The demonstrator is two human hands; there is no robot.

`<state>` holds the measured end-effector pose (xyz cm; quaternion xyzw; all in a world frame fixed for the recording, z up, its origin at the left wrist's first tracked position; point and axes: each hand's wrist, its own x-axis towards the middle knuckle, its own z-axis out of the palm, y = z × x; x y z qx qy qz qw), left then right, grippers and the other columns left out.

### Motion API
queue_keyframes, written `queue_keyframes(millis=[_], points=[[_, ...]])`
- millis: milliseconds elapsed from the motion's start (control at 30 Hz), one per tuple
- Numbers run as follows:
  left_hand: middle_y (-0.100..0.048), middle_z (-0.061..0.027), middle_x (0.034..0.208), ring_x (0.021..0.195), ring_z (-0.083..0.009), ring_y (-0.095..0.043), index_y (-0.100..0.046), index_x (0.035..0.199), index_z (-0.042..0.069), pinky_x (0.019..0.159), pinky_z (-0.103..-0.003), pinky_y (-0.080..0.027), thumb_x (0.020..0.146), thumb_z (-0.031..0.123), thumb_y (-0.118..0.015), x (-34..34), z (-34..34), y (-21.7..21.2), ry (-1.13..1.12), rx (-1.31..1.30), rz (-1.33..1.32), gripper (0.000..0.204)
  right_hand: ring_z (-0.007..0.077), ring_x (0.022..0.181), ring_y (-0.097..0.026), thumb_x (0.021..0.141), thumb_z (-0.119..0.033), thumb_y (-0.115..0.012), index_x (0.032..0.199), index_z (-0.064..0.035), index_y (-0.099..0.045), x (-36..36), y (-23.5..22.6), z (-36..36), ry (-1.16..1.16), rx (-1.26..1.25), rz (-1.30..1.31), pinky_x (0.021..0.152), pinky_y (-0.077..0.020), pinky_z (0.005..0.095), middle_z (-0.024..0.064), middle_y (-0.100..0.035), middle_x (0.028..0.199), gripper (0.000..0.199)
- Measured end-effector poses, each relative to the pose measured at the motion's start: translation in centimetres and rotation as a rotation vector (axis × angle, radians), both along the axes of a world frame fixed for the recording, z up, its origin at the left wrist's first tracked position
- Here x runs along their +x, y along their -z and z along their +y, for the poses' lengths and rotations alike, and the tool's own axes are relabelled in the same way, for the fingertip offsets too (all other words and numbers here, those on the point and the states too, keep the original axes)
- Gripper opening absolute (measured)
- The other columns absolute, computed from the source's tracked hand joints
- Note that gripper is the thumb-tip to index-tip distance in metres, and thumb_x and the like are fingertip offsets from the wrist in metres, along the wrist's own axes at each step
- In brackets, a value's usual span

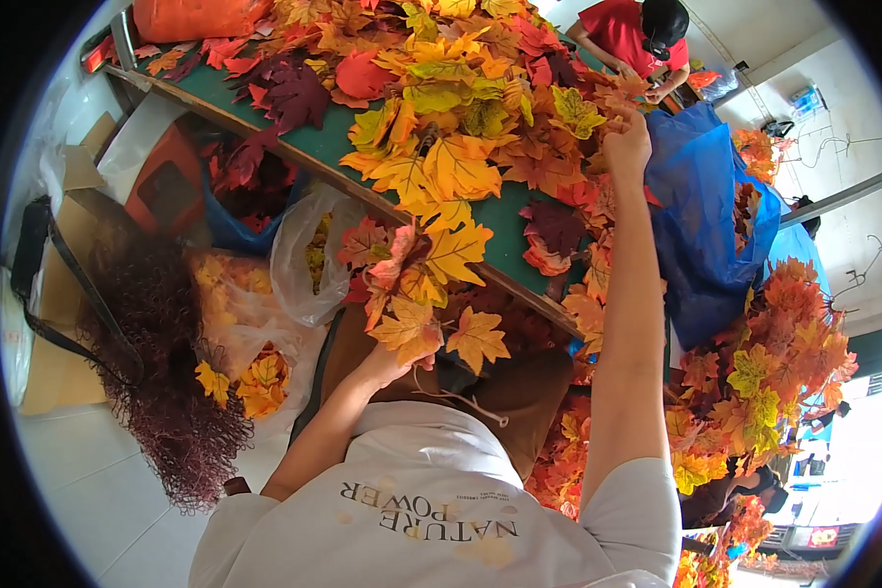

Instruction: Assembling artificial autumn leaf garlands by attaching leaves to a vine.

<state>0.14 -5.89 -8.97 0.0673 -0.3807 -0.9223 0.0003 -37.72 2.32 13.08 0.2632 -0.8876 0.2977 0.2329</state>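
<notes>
My left hand (399,361), low in front of my lap, is closed around the thin brown stem (470,403) of an artificial maple leaf garland. Its yellow, orange and reddish leaves (457,252) hang over the table's near edge. My right arm stretches far out to the right side of the table. There my right hand (627,147) is closed at orange artificial maple leaves (625,100); its fingertips are partly hidden among them. A big heap of loose maple leaves (461,167) in yellow, orange, red and dark purple covers much of the green tabletop (309,145).
A blue plastic bag (691,211) stands right of the table. Finished-looking leaf bunches (779,358) hang further right. At left are a dark tangle of stems (157,363) and a clear bag of leaves (235,304). A person in red (622,39) works across the table.
</notes>
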Motion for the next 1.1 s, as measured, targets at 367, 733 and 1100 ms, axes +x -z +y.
queue_keyframes(millis=[367, 733, 1100], points=[[-0.052, -0.0008, 0.083, 0.064, -0.0122, -0.054, -0.048, 0.090, 0.007, 0.055, -0.026, -0.046, 0.086, 0.008, -0.062, -0.8, 0.3, -0.6, -0.016, 0.001, 0.017, 0.014, 0.0263, 0.097, -0.062, 0.078, -0.030, -0.065, 0.109, -0.0091, -0.064, -1.7, 3.2, -2.5, 0.108, 0.196, -0.258, 0.082, -0.0486, 0.0379, 0.0110, -0.066, 0.103, 0.038], [-0.051, -0.0007, 0.074, 0.066, -0.0121, -0.055, -0.050, 0.089, 0.008, 0.058, -0.025, -0.046, 0.090, 0.010, -0.057, 0.4, 0.5, -3.6, -0.032, 0.097, -0.191, 0.007, 0.0223, 0.070, -0.067, 0.076, -0.025, -0.070, 0.086, -0.0009, -0.070, -1.4, 4.1, -0.5, -0.088, -0.347, 0.155, 0.070, -0.0510, 0.0323, 0.0141, -0.068, 0.074, 0.026], [-0.053, -0.0004, 0.079, 0.069, -0.0108, -0.054, -0.053, 0.097, 0.007, 0.057, -0.024, -0.048, 0.089, 0.008, -0.058, 0.1, 2.4, -8.7, -0.157, 0.268, 0.026, 0.009, 0.0155, 0.079, -0.063, 0.086, -0.005, -0.062, 0.094, -0.0011, -0.062, 24.5, 6.0, 8.6, -0.424, -1.112, -0.792, 0.076, -0.0533, 0.0287, 0.0069, -0.064, 0.091, 0.009]])
